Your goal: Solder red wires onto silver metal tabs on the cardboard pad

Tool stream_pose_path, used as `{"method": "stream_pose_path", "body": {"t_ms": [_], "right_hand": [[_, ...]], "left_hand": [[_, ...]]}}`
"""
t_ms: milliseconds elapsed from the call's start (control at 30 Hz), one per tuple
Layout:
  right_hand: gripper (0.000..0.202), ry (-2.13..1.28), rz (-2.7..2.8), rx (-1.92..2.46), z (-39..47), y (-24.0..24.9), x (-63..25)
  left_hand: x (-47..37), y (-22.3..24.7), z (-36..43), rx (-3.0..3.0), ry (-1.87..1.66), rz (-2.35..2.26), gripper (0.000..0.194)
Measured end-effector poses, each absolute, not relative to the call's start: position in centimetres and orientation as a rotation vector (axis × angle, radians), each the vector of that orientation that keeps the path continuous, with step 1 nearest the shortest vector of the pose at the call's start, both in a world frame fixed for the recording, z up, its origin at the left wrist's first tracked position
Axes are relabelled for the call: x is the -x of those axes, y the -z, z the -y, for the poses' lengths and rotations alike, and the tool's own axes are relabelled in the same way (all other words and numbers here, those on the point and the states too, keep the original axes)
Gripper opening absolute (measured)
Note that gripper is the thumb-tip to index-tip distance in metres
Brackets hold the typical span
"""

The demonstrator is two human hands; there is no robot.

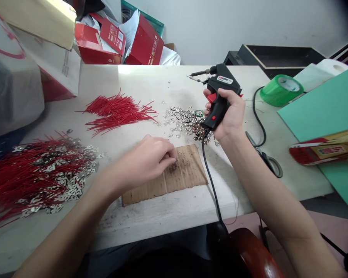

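My right hand (230,112) is wrapped round the handle of a black soldering gun (224,83) with a red trigger, its tip pointing left above the table. My left hand (153,158) has its fingers pinched together over a scorched piece of cardboard (185,173); whatever lies between the fingertips is hidden. Beyond the cardboard is a scattered heap of small metal parts (181,119). Red wires (119,112) lie in a bundle behind my left hand. At the left, a large pile of red wires with metal pieces attached (66,173) spreads over the table.
Green tape (281,90), a paper roll (321,73) and scissors (271,164) lie at the right. The gun's black cord (210,173) runs over the table's front edge. Red boxes (145,42) stand behind, a white bag (14,77) at left.
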State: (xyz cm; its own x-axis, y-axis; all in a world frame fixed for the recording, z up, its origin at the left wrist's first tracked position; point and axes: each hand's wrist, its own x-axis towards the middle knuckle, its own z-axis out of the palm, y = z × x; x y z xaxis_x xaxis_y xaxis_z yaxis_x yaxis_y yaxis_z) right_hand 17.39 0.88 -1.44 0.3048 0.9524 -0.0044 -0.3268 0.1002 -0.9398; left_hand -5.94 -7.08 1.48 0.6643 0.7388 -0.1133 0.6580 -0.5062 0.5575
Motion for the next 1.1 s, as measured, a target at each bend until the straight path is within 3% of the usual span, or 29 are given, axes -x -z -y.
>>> {"method": "stream_pose_path", "body": {"t_ms": [1100], "right_hand": [[0.016,-1.132,0.726,0.965,-1.51,2.20,-17.59]], "left_hand": [[5.80,-1.37,7.49,-2.439,-0.104,-1.005,0.021]]}}
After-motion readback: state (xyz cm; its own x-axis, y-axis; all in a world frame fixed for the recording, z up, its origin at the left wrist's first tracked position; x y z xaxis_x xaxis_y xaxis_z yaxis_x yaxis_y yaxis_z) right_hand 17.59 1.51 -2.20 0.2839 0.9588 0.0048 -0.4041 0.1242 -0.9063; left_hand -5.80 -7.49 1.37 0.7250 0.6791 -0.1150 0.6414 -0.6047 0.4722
